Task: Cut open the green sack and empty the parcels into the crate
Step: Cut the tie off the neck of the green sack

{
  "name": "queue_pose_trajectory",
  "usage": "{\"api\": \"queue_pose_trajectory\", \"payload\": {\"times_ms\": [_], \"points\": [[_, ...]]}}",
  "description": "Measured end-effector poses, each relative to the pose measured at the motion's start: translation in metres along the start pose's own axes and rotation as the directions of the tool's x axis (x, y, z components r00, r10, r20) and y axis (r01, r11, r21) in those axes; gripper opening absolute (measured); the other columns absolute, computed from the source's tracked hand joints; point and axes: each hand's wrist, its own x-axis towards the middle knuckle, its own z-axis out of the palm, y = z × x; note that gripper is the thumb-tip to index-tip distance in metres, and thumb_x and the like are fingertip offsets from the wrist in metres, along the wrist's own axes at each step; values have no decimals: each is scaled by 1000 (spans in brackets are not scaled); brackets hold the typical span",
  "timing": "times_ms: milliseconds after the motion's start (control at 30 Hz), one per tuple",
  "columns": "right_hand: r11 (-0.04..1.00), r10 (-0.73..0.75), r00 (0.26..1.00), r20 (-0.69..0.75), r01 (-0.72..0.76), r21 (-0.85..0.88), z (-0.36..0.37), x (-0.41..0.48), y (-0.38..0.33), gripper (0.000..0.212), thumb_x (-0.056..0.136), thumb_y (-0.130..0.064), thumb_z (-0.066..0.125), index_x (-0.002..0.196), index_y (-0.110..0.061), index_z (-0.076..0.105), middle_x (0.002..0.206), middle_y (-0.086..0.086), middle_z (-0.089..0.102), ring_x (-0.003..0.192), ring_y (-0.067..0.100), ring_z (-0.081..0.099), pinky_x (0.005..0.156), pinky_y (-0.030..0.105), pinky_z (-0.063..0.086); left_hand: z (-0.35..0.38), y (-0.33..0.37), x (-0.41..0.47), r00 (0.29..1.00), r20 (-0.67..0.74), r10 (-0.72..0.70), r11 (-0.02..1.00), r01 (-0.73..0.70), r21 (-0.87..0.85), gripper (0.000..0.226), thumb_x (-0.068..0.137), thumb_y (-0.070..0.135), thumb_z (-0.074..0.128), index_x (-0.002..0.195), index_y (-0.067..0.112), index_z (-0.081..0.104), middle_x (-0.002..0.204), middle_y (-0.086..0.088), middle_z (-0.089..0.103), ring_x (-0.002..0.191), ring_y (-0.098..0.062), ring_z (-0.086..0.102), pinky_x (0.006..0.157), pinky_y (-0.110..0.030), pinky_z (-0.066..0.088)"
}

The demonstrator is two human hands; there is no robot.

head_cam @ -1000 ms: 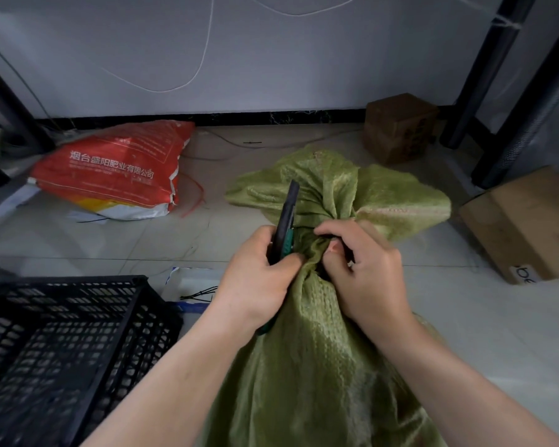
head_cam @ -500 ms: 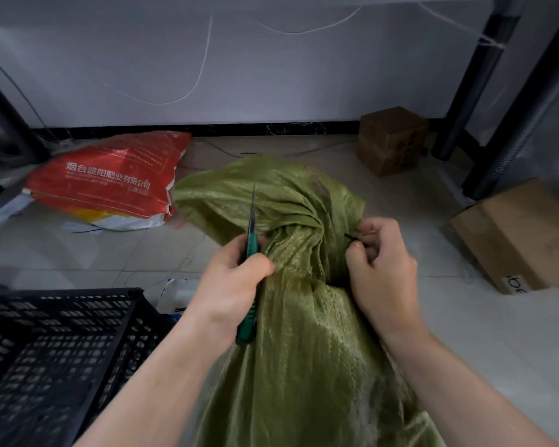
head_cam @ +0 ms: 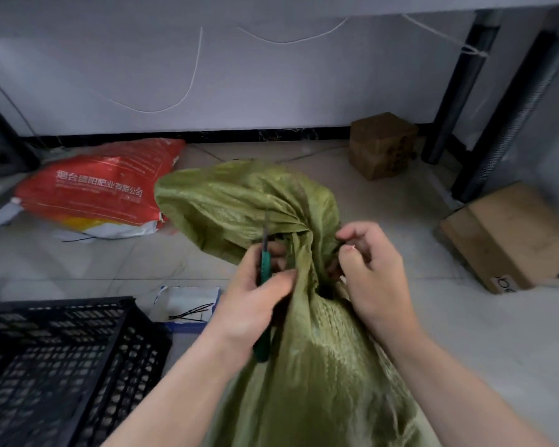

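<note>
The left hand [head_cam: 255, 295] grips a green-handled cutter [head_cam: 265, 262], blade up, beside the green sack [head_cam: 239, 208] — the right hand [head_cam: 371, 272] pinches its gathered neck. The crate [head_cam: 62, 350] stands left.

Fig. 1. My left hand [head_cam: 255, 295] and right hand [head_cam: 371, 275], seen from above. Both are bare from fingertips to wrist. My left forearm [head_cam: 181, 391] and right forearm [head_cam: 459, 391] are likewise uncovered as far as the lower edge of the view. The nail of my right thumb [head_cam: 349, 250] is cut short and rounded. Soft creases mark the knuckles on the back of my right hand. My left thumb [head_cam: 279, 278] is slightly blurred, so its nail cannot be made out.
</note>
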Motion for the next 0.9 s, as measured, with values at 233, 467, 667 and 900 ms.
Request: {"api": "queue_pose_trajectory", "payload": {"times_ms": [233,467,667,900], "points": [[999,-38,978,204,37,9,6,-10,1,35,94,6,54,89,-27,62,77,-26,67,72,-9,61,68,7,44,12,-13,3,998,25,57,995,-58,75,52,67,16,75,116,19,58,105,-6,74,99,-21,70,88,-36,55],[942,-189,977,96,208,-263,9,-10,-6,22,91,-10,63,95,-32,67,74,-13,70,64,7,62,56,11,44,11,-4,9,998,-42,48,984,-40,173,47,65,19,71,111,25,62,97,1,76,91,-16,72,85,-39,57],[911,-260,962,81,272,-311,10,-14,-4,16,90,-7,63,94,-22,68,64,-3,65,55,12,53,49,12,35,6,-5,8,991,-108,73,981,-52,189,36,73,15,69,105,33,65,95,3,76,91,-18,72,88,-48,55],[912,-225,974,26,220,-346,3,-6,-5,14,91,-8,61,96,-20,65,65,-2,64,52,14,53,51,17,39,-6,-8,10,976,-218,10,999,0,44,32,86,2,63,104,28,67,97,-4,76,93,-29,71,87,-54,55]]}}
